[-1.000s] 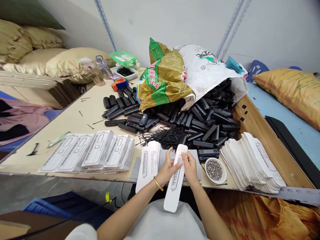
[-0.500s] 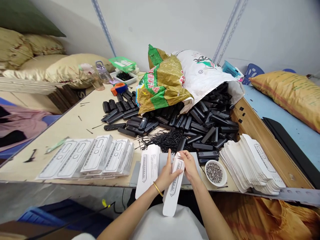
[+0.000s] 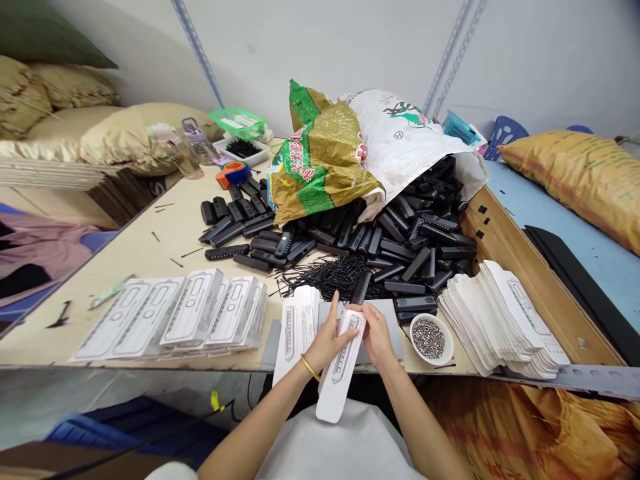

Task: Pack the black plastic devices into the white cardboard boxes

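Observation:
Between both hands is a white printed cardboard box (image 3: 334,393), long and narrow, slanting over the table's front edge. My left hand (image 3: 327,343) grips its left side, thumb across the printed face and index finger stretched forward. My right hand (image 3: 375,333) is closed around the upper right edge, fingertips at the top end. Just past that end lies a black plastic case (image 3: 361,287). Left of my left hand a stack of flat white printed cartons (image 3: 296,327) rests on the table. A white bowl of small metal pieces (image 3: 429,339) stands to the right.
Filled printed boxes (image 3: 195,310) line the front left. Black cases (image 3: 400,247) and thin black rods (image 3: 330,277) are heaped in the middle, under a gold-green bag (image 3: 345,160) and white sack (image 3: 405,147). More flat cartons (image 3: 495,320) lie right, beside a wooden edge board (image 3: 530,293).
The box's top flap, raised at the fingertips before, now lies folded down. My right-hand fingers have moved from the flap to the box's upper edge. The whole view has shifted slightly.

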### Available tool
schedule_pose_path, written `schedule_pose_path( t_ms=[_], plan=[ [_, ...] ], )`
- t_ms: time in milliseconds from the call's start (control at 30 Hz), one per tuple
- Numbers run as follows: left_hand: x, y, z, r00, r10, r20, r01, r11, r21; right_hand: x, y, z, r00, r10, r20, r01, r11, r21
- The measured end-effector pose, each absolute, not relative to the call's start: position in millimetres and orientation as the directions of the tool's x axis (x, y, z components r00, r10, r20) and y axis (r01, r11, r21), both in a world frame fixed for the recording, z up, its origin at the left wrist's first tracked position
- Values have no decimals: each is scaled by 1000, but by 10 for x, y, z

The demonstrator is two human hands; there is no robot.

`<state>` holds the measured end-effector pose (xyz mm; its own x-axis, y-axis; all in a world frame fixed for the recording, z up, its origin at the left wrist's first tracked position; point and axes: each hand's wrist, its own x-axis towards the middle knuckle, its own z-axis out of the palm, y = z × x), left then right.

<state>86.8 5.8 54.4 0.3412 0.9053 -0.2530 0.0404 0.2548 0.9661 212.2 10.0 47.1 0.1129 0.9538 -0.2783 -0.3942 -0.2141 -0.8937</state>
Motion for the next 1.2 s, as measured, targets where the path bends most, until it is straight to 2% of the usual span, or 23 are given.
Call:
schedule_pose_path(
  t_ms=[167, 267, 333, 433, 500, 533, 600, 633, 700, 767, 833, 900, 967, 1033, 1067, 1133, 1200],
  plan=[
    [865, 85, 511, 386, 862, -330, -17, 364, 931, 2113, -102, 354, 107, 973, -204, -327, -159, -931],
    [846, 70, 500, 382, 858, -343, 7, 369, 930, 2182, -104, 282, 149, 962, -229, -322, -171, -931],
    [830, 20, 494, 412, 878, -243, 30, 253, 967, 2226, -63, 227, 277, 916, -291, -390, -170, -905],
    [823, -97, 504, 490, 870, 56, 93, -116, 989, 2229, -36, 138, 384, 855, -348, -432, -167, -886],
    [820, -163, 537, 482, 852, 207, 132, -304, 943, 2208, -38, 115, 277, 920, -279, -290, -197, -937],
    [812, -180, 561, 449, 862, 237, 146, -332, 932, 2207, -26, 124, 190, 957, -218, -158, -189, -969],
    [780, -169, 619, 324, 928, 185, 199, -258, 945, 2251, 61, 178, 46, 997, -65, 176, -72, -982],
    [759, -143, 645, 227, 967, 116, 239, -171, 956, 2296, 142, 213, -2, 1000, 15, 345, 15, -938],
    [722, -67, 682, 49, 998, -33, 308, 17, 951, 2415, 360, 277, -78, 984, 161, 626, 174, -760],
    [712, 13, 688, -24, 993, -119, 329, 120, 937, 2540, 598, 318, -252, 946, 204, 723, 325, -609],
    [733, 72, 664, -2, 986, -165, 333, 156, 930, 2651, 784, 354, -378, 903, 205, 694, 423, -582],
    [773, 105, 629, 24, 977, -210, 347, 189, 919, 2745, 874, 423, -320, 913, 252, 625, 403, -668],
    [822, 121, 606, 62, 964, -257, 363, 218, 906, 2820, 862, 548, -45, 949, 311, 491, 292, -821],
    [879, 136, 611, 110, 960, -258, 373, 201, 906, 2856, 767, 712, 235, 931, 281, 268, 216, -939],
    [910, 145, 624, 127, 964, -235, 376, 173, 910, 2853, 700, 792, 297, 923, 243, 170, 199, -965],
    [969, 164, 655, 137, 979, -154, 376, 92, 922, 2806, 560, 918, 224, 958, 179, 92, 162, -982],
    [1010, 174, 665, 130, 988, -80, 365, 28, 930, 2740, 473, 967, 0, 990, 138, 175, 136, -975]
  ],
)
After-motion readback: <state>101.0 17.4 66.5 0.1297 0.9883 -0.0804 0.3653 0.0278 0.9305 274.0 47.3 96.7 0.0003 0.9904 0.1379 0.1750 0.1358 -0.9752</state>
